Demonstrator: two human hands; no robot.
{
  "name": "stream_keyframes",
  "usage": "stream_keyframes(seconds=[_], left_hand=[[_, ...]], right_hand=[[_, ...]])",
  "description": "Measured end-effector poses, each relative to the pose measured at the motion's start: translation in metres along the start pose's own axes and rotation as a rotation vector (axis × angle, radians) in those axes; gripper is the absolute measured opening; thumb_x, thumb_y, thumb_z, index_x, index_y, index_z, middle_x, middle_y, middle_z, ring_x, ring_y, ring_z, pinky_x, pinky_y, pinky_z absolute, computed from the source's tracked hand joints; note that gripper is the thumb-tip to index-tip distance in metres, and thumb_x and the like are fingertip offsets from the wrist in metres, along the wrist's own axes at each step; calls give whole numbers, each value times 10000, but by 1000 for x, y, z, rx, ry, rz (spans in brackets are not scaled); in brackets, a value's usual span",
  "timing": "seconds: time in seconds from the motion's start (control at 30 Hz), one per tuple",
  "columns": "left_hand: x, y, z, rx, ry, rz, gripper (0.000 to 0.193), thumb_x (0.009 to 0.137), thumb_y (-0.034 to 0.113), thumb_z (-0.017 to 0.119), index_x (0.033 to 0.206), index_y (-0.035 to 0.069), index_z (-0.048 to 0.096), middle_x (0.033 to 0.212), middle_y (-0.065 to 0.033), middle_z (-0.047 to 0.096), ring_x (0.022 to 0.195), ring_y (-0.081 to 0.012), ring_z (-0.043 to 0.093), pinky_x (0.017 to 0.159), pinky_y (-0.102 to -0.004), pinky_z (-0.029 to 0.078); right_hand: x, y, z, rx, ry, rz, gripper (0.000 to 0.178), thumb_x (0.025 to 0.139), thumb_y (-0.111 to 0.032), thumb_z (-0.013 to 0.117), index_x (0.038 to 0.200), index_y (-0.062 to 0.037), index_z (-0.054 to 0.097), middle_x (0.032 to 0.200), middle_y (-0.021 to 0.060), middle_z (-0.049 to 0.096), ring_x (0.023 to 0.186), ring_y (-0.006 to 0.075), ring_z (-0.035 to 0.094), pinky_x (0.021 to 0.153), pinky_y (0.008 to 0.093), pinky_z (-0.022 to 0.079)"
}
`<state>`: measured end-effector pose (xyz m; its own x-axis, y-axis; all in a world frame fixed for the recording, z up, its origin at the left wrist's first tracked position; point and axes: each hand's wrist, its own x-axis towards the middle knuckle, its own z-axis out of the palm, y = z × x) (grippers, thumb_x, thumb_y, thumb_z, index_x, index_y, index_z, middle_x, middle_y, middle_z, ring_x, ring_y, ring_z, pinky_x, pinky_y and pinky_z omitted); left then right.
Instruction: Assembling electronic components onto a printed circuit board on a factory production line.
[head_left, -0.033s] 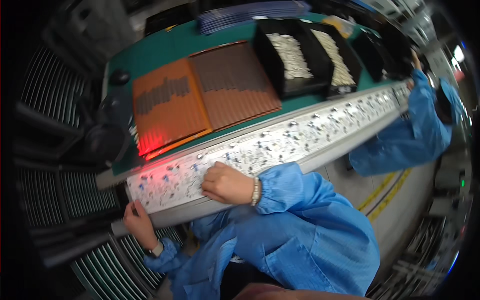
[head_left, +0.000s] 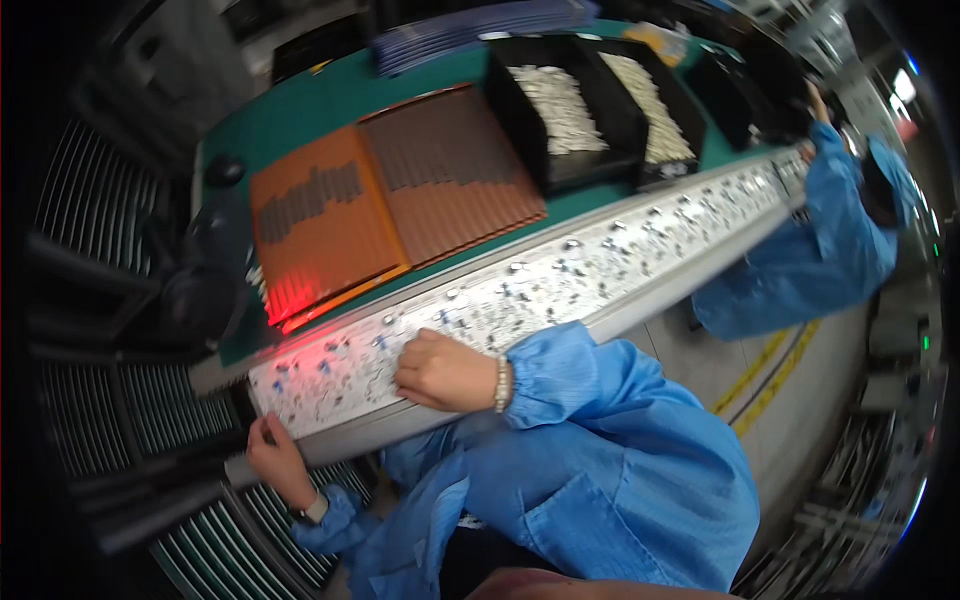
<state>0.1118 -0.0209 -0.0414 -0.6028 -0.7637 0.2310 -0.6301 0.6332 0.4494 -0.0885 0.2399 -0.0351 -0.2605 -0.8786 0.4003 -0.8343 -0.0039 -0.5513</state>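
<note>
A long white circuit board panel (head_left: pixel 345 375), dotted with small blue, silver and dark components, lies along a metal rail (head_left: pixel 370 430) in front of me. My left hand (head_left: pixel 280 462) is at the panel's near left corner, its fingers bent together against the edge. Over the panel's near edge, my right hand (head_left: pixel 437 372) is closed with its fingers curled down; whatever they hold, if anything, is hidden beneath them. A pale beaded bracelet (head_left: pixel 502 384) circles my right wrist. Red light falls across the panel's left part.
Beyond the rail, a green mat (head_left: pixel 310 95) carries orange ridged trays (head_left: pixel 330 240) with dark strips. Black bins (head_left: pixel 625 150) of pale small parts stand to their right. Another person's blue sleeve (head_left: pixel 830 200) reaches the rail's far right end. Slotted racks (head_left: pixel 100 200) stand at left.
The whole scene has shifted slightly left in the view. Both hands keep nearly the same pose and place on the panel.
</note>
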Motion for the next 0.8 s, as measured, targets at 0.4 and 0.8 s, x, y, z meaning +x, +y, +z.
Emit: stream_keyframes(seconds=[0.4,0.8], left_hand=[[12,7,-1,-127,-66,26,333,959,260,623,986,-69,672,807,-194,680,712,-298,641,672,-386,507],[34,-28,-5,-159,-103,122,229,950,180,630,976,-45,664,820,-134,684,753,-177,624,710,-328,500]], right_hand=[[5,5,11,-51,55,21,153,829,-229,660,769,-93,623,764,49,584,834,249,582,801,395,416],[17,-6,11,-30,66,-4,151,827,-185,680,767,-81,589,771,72,550,790,248,562,764,371,420]])
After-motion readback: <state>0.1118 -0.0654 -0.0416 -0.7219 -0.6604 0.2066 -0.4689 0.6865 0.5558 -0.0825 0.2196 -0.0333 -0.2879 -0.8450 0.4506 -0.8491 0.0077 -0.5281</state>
